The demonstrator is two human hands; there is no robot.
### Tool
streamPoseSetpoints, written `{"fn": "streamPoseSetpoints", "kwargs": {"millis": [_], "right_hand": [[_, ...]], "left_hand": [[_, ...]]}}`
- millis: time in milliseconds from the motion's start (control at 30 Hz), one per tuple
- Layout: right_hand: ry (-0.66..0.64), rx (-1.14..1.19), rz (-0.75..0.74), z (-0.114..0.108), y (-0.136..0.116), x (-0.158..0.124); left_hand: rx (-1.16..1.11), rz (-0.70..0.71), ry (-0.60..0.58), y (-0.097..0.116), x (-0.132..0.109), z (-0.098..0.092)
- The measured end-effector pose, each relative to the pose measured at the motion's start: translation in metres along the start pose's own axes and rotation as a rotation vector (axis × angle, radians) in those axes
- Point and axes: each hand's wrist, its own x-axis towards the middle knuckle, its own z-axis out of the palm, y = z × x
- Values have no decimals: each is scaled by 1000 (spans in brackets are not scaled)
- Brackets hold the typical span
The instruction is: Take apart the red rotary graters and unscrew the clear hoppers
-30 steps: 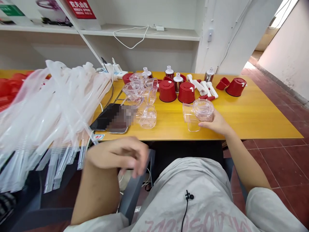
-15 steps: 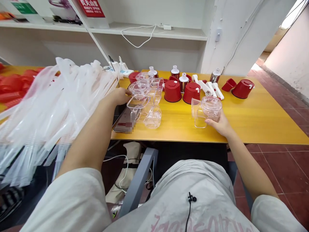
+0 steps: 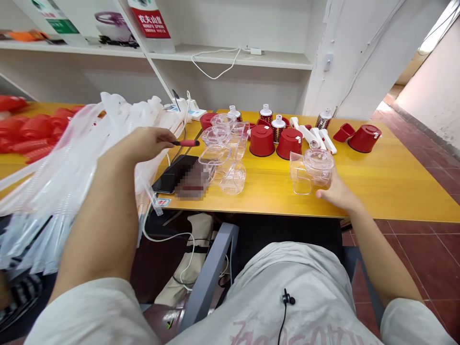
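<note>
Jutting out right of the left hand (image 3: 153, 142), there's a red-and-black pen-like tool (image 3: 188, 143), pinched by one end; touching the right hand (image 3: 338, 192) on its left, a clear plastic housing (image 3: 319, 166), grip too hidden to tell.

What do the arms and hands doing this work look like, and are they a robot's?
No, they are a person's. The left hand and right hand wear no gloves, and no watch or ring shows. Short, loose, light grey sleeves cover the upper arms.
</note>
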Motion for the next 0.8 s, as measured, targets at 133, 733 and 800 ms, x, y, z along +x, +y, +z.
{"fn": "streamPoseSetpoints", "kwargs": {"millis": [133,733,800], "right_hand": [[177,-67,-147,-35,-45,-5],[442,466,-245,76,-155,-13],[553,511,-219,51,-150,-18]], "left_hand": [[156,85,209,28,-41,-45],[-277,513,-73,172,-126,-28],[-218,255,67,124,-103,-30]]}}
